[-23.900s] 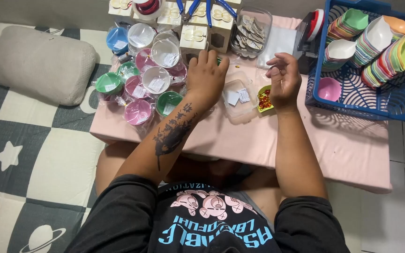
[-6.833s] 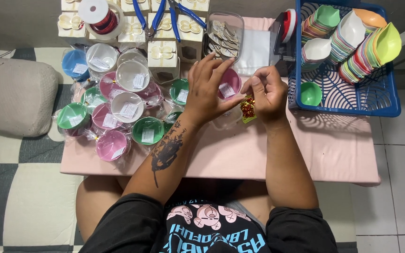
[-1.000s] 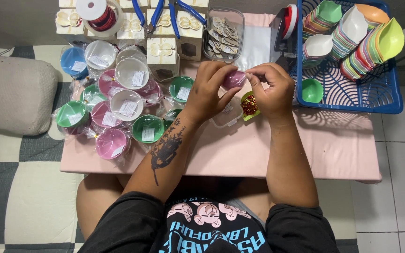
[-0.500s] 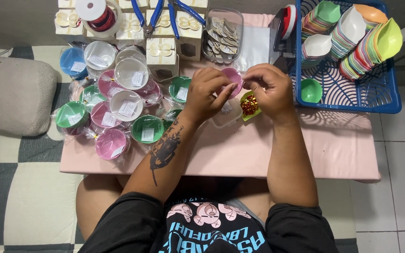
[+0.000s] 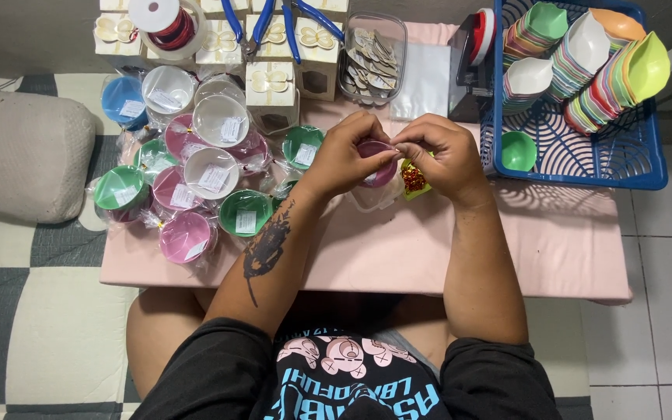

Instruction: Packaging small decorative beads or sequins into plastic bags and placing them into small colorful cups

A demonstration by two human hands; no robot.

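Pink bowl pinched between left hand fingers, right hand fingers

A single head-worn camera looks almost straight down, fairly close, over the pink table: the wearer's lap at the near edge, a blue basket far right, a grey cushion on the left.

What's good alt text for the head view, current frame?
Seen from above, a seated person's left hand and right hand meet over a small pink bowl above a pink table. Wrapped coloured bowls cluster at left; a blue basket of stacked bowls sits at right.
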